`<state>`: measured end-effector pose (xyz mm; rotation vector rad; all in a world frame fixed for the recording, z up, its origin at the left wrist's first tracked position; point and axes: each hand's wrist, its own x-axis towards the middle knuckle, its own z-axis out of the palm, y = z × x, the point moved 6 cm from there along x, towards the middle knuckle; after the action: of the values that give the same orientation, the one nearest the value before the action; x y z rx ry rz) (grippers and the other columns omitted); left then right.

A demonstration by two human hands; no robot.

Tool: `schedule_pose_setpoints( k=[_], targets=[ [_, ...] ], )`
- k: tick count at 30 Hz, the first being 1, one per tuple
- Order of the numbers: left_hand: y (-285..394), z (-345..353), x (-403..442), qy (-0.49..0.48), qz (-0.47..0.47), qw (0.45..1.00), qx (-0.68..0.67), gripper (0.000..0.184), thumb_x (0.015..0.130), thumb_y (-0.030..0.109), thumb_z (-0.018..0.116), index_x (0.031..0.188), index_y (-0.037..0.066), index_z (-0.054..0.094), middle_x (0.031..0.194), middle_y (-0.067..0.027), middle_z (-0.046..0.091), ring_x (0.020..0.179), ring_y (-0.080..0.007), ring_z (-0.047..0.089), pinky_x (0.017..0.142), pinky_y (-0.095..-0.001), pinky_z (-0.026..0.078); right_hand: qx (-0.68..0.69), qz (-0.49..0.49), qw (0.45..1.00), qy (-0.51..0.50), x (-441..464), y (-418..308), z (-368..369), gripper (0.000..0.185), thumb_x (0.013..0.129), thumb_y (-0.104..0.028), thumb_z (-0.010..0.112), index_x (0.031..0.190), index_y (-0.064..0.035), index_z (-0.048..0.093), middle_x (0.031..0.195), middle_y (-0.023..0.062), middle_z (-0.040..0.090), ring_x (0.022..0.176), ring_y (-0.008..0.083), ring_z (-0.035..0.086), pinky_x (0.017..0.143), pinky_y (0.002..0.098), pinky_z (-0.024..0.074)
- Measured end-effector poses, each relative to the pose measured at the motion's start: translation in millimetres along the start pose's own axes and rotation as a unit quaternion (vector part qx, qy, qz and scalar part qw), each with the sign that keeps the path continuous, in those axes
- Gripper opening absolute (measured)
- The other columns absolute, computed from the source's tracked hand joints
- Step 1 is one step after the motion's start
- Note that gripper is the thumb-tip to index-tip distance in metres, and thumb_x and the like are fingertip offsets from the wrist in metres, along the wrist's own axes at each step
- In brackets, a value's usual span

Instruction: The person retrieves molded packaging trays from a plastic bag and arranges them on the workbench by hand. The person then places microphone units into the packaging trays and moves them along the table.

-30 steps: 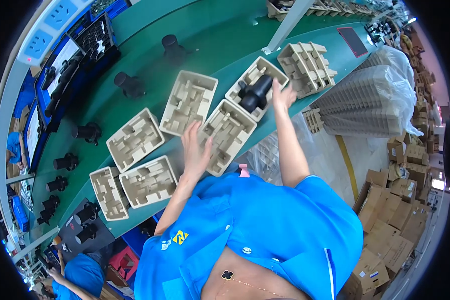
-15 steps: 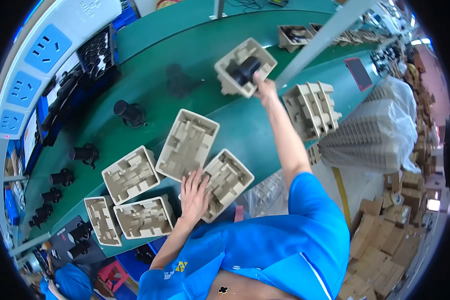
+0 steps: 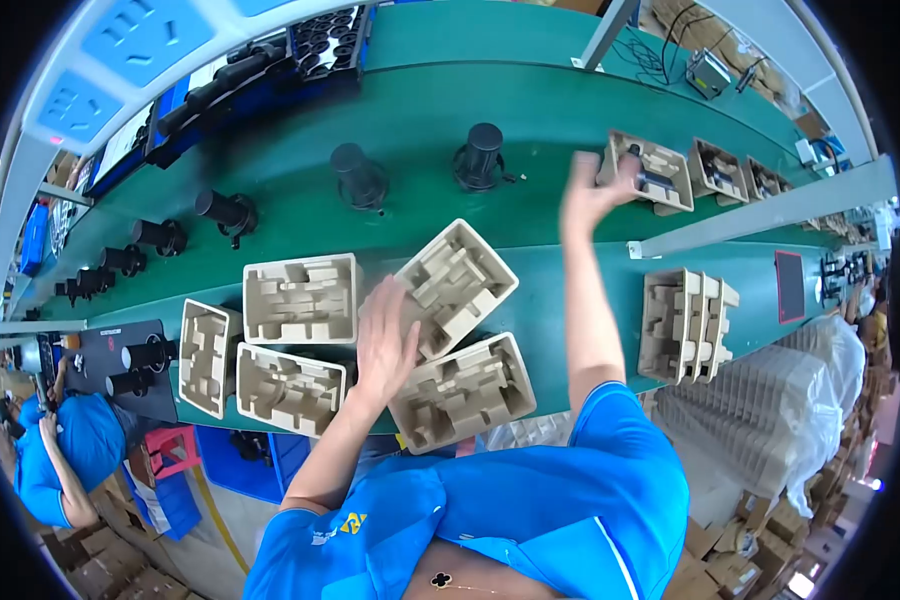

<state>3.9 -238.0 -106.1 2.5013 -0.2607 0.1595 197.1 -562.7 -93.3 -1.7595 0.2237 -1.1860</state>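
Note:
My left hand lies against the near-left side of a beige moulded-pulp tray, fingers stretched out. Nearer to me, a second tray sits beside it, partly hidden by that hand. My right hand is raised over the green belt with fingers apart, holding nothing. It is at the left end of a pulp tray with a black part in it; I cannot tell whether they touch. Black cylindrical devices with wider bases, such as this upright one, stand on the belt to its left.
More trays lie on the left, one of them level. At right are stacked trays, a red-edged dark panel and a plastic-wrapped tray stack. A grey metal post crosses the belt. A co-worker sits at far left.
The tray with the black part, earlier held in my right hand, now stands at the belt's far side in line with other filled trays. That hand has let go. The view has turned.

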Motion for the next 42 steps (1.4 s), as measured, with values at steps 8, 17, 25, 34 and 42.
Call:
schedule_pose_setpoints(
  k=[8, 17, 25, 34, 42],
  targets=[
    [13, -22, -2, 0.027, -0.007, 0.995, -0.096, 0.055, 0.089, 0.009, 0.062, 0.139, 0.001, 0.041, 0.145, -0.0267, 0.038, 0.132, -0.0447, 0.038, 0.111, -0.0481, 0.032, -0.066, 0.132, 0.938, -0.314, -74, 26, 139, 0.077, 0.071, -0.031, 0.087, 0.126, 0.0016, 0.044, 0.12, 0.0219, 0.059, 0.107, 0.0345, 0.061, 0.093, 0.0421, 0.0491],
    [40, -56, -12, -0.145, -0.212, 0.597, -0.76, 0.073, 0.102, 0.057, 0.029, 0.141, -0.004, 0.036, 0.127, -0.0227, 0.057, 0.106, -0.0322, 0.064, 0.09, -0.0431, 0.056, 0.4, 0.225, 0.753, -0.472, -69, -234, -7, 0.064, 0.086, -0.021, 0.074, 0.134, 0.0017, 0.038, 0.132, 0.0255, 0.055, 0.115, 0.0297, 0.061, 0.099, 0.042, 0.0502],
    [66, -106, -104, -0.301, -0.205, 0.466, -0.807, 0.064, 0.106, 0.049, 0.025, 0.136, -0.005, 0.04, 0.111, -0.0221, 0.06, 0.087, -0.0275, 0.065, 0.069, -0.0382, 0.06, 0.424, 0.243, 0.766, -0.417, -145, -294, -98, 0.08, 0.086, -0.032, 0.075, 0.144, 0.0021, 0.033, 0.134, 0.0274, 0.051, 0.119, 0.0392, 0.058, 0.097, 0.0497, 0.052],
    [30, -137, -144, -0.28, -0.138, 0.559, -0.768, 0.054, 0.103, 0.032, 0.047, 0.145, 0.001, 0.033, 0.131, -0.0181, 0.054, 0.109, -0.0299, 0.061, 0.083, -0.0446, 0.055, 0.398, 0.218, 0.814, -0.363, -193, -358, -120, 0.091, 0.086, -0.039, 0.073, 0.148, 0.0058, 0.024, 0.136, 0.027, 0.049, 0.125, 0.0387, 0.053, 0.098, 0.047, 0.0513],
    [11, -165, -138, -0.229, -0.046, 0.637, -0.735, 0.067, 0.09, 0.013, 0.07, 0.145, -0.002, 0.034, 0.142, -0.0107, 0.048, 0.131, -0.0208, 0.046, 0.11, -0.0366, 0.037, 0.425, 0.153, 0.828, -0.331, -208, -391, -124, 0.09, 0.079, -0.016, 0.081, 0.147, 0.0057, 0.026, 0.132, 0.0271, 0.052, 0.123, 0.0373, 0.056, 0.103, 0.0479, 0.0474]
  ],
)
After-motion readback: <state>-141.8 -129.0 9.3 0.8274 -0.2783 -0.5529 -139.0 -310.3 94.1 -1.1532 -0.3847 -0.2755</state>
